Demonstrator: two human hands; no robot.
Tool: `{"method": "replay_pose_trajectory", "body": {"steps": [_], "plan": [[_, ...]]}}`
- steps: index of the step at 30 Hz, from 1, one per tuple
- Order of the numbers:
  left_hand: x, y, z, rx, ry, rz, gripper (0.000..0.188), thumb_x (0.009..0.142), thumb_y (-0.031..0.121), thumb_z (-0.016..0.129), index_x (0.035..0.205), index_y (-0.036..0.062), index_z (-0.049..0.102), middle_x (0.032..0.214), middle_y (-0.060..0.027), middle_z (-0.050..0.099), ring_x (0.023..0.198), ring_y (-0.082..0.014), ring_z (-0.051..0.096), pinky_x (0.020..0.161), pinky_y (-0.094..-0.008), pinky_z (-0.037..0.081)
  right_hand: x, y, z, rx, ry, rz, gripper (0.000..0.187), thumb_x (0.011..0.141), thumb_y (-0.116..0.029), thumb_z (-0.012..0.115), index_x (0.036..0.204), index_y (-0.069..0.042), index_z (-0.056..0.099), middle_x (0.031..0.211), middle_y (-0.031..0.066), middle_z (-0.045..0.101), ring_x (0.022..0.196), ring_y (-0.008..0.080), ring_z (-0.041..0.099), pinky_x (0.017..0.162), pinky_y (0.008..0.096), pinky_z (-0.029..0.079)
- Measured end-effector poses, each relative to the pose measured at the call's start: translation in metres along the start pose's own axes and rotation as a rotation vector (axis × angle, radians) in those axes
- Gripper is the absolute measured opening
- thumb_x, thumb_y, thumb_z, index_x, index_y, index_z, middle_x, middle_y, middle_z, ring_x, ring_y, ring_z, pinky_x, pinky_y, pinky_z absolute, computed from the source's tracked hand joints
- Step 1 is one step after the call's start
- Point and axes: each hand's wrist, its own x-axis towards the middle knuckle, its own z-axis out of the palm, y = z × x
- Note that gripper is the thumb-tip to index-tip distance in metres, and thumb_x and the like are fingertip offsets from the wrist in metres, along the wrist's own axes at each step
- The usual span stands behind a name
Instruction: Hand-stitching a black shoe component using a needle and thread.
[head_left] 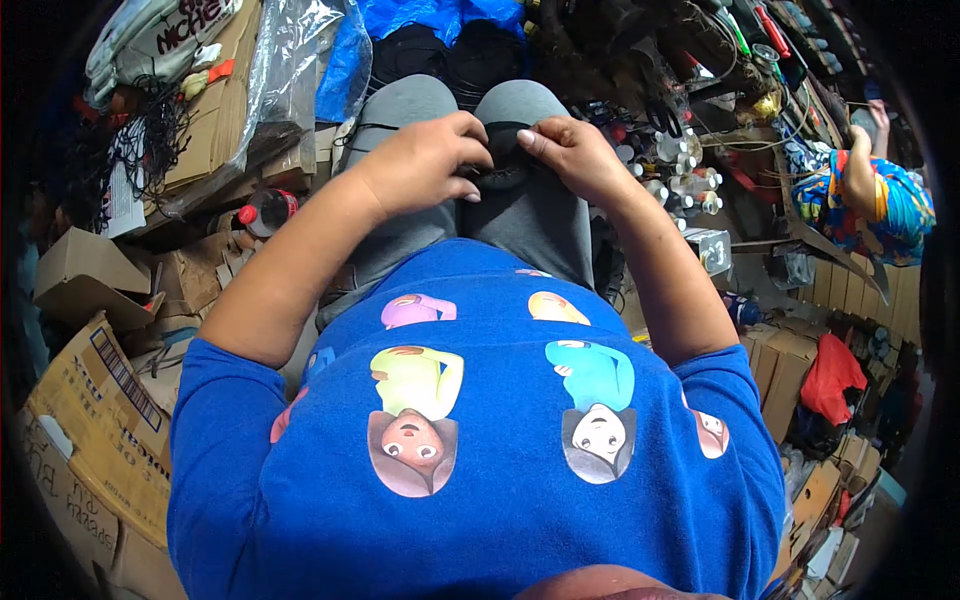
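Note:
A soft black piece (506, 160), looped like a band, lies over my grey-clad thighs, between my two hands. My right hand (580, 155) pinches its upper right edge, the thumb pressed against the finger behind. At its left side is my left hand (430, 162), fingers curved and the thumb apart from them. I see nothing held in this hand, though its fingertips come close to the black piece. A thin dark cord (372, 126) runs across my left knee. Dark cloth and shadow blend, so the exact kind of the black piece does not show.
Cardboard boxes (90, 275) and a red-capped bottle (262, 213) are on the left, beside clear plastic sheeting (290, 95). Several small bottles (690, 180) crowd the right. A red plastic bag (830, 380) lies farther back. Another person in a colourful shirt (895, 195) is at far right.

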Motion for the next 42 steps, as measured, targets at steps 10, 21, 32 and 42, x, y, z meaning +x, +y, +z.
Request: {"method": "replay_pose_trajectory", "body": {"steps": [10,21,32,42], "plan": [[0.059,-0.007,0.0,-0.201,0.0,-0.118,0.023,0.077,0.019,0.066,0.096,0.0071,0.065,0.101,-0.0108,0.06,0.1,-0.0249,0.056,0.086,-0.0336,0.044,-0.017,-0.01,-0.011,0.142,-0.157,0.089,0.028,0.088,-0.025,0.06,0.076,-0.001,0.056,0.064,-0.0054,0.044,0.064,0.0035,0.041,0.056,0.0228,0.035],[0.076,-0.021,0.0,-0.384,-0.151,-0.134,0.019,0.075,0.016,0.069,0.086,0.0012,0.063,0.084,-0.0068,0.064,0.084,-0.015,0.057,0.078,-0.0292,0.044,-0.084,-0.03,-0.05,0.476,-0.015,-0.008,0.018,0.084,-0.011,0.061,0.069,-0.003,0.053,0.066,-0.0043,0.045,0.061,0.005,0.041,0.054,0.0222,0.034],[0.077,-0.033,-0.01,-0.638,-0.345,-0.16,0.028,0.078,0.015,0.066,0.102,0.0018,0.066,0.096,-0.0064,0.067,0.092,-0.0133,0.059,0.086,-0.0279,0.044,-0.041,-0.013,-0.027,-0.252,0.11,-0.194,0.02,0.078,-0.008,0.062,0.096,-0.01,0.069,0.076,0.0104,0.055,0.068,0.0233,0.059,0.063,0.0324,0.047],[0.077,-0.031,-0.011,-0.626,-0.37,-0.184,0.03,0.076,0.007,0.063,0.105,-0.0001,0.065,0.099,-0.0079,0.067,0.094,-0.0143,0.06,0.089,-0.0268,0.043,-0.037,-0.025,-0.028,-0.372,0.076,-0.166,0.021,0.075,-0.008,0.058,0.092,-0.008,0.069,0.079,0.013,0.058,0.073,0.0271,0.061,0.067,0.0341,0.049]]}}
